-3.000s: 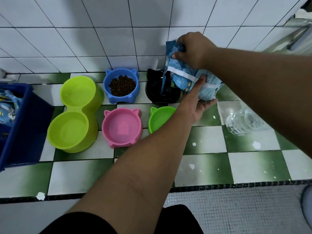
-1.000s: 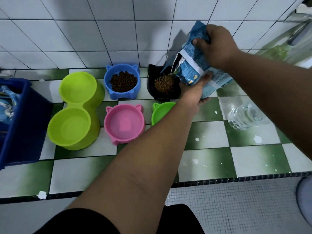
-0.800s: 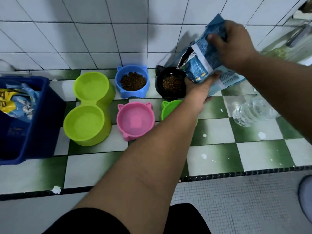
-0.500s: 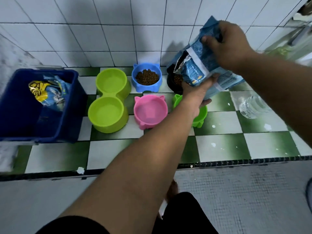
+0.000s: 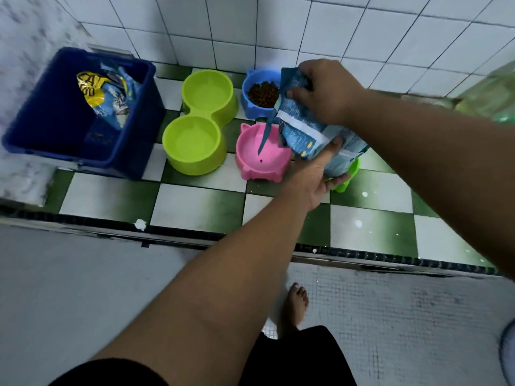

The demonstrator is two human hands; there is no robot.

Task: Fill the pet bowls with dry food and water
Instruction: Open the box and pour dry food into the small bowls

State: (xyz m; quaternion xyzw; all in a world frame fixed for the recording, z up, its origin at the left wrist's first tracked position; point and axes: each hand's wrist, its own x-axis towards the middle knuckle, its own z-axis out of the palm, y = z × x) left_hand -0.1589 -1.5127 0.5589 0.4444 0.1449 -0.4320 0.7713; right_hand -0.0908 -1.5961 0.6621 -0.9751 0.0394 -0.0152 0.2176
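I hold a blue dry-food bag tilted over the pink bowl, its open mouth pointing down-left. My right hand grips the bag's upper end and my left hand supports it from below. One kibble piece lies in the pink bowl. The blue bowl behind it holds kibble. A lime double bowl to the left looks dry and bare. A small green bowl peeks out under the bag. The black bowl is hidden behind the bag.
A dark blue bin with another pet-food bag stands at the left on the green-and-white checkered ledge. White tiled wall behind. My bare foot stands on grey mosaic floor below the ledge edge.
The bag moved from over the black bowl forward and left to above the pink bowl. The black bowl now holds kibble. My view swung left, so the water bottle left the frame.
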